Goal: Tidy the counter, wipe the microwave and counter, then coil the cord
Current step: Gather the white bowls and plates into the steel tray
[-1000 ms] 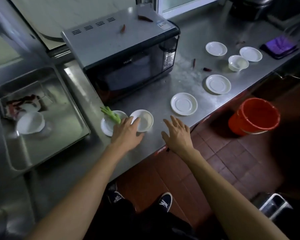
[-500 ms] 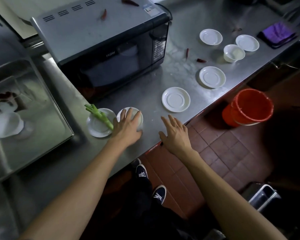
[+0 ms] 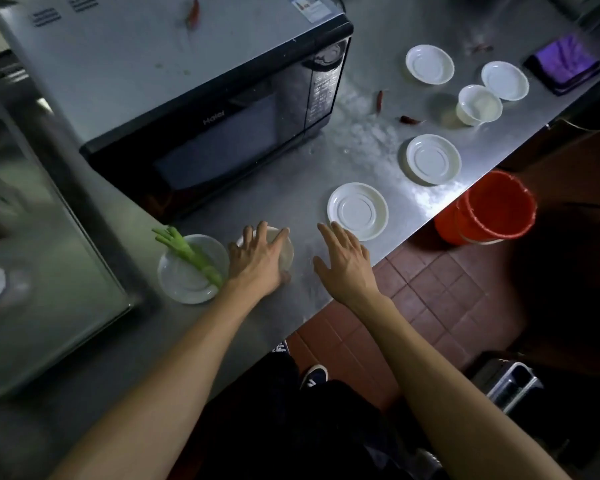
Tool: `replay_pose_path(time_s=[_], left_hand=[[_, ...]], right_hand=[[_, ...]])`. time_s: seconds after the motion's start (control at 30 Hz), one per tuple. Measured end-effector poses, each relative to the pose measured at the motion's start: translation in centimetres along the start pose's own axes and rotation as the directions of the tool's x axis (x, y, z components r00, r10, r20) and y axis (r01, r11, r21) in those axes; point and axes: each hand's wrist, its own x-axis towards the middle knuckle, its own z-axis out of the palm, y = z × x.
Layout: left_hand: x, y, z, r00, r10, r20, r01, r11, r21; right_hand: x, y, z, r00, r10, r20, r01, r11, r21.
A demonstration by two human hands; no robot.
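The task looks barely begun. The stainless steel bench [image 3: 291, 188] carries the black-fronted grey microwave [image 3: 174, 98], and everything else is scattered around that appliance. Just in front of its door, the left hand [image 3: 257, 258] lies over a small white bowl [image 3: 284, 251], fingers spread across its rim and curling a little at the tips; whether it truly grips the bowl or only rests on it I cannot tell. Just left of that bowl sits a white saucer holding a green vegetable stalk [image 3: 187, 254]. The right hand [image 3: 347, 261] hovers open, fingers straight, in front of the microwave's right corner, beside a white ceramic saucer [image 3: 357, 211] but not touching it. More white saucers and a translucent plastic cup [image 3: 478, 105] lie well to the right of the microwave, with dried red chillies [image 3: 380, 100] between them; one more chilli [image 3: 193, 13] lies on the microwave's top. A folded purple cloth [image 3: 565, 62] waits far right, untouched. So the dishes remain uncollected and wiping is not started; the bench right of the microwave shows whitish smears. No cord is visible
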Motion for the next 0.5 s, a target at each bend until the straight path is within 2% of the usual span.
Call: replay_pose_path(time_s=[0.17,0.37,0.5], left_hand=[[2.4,2.2,-2.2,0.997,0.056,-0.051,-0.056,0.998,-0.001],[5.9,9.4,-6.0,0.973,0.177,-0.146,-0.175,0.984,0.025],[7.8,15.5,-7.7,0.964,0.222,-0.145,-0.211,0.973,0.089]], right_hand=[[0.5,1.8,-2.0,0.997,0.057,-0.046,-0.057,0.998,0.015],[0.1,8.4,-6.8,0.965,0.198,-0.171,-0.189,0.980,0.069],[-0.1,13.7,-9.9,0.943,0.261,-0.209,-0.239,0.963,0.123]])
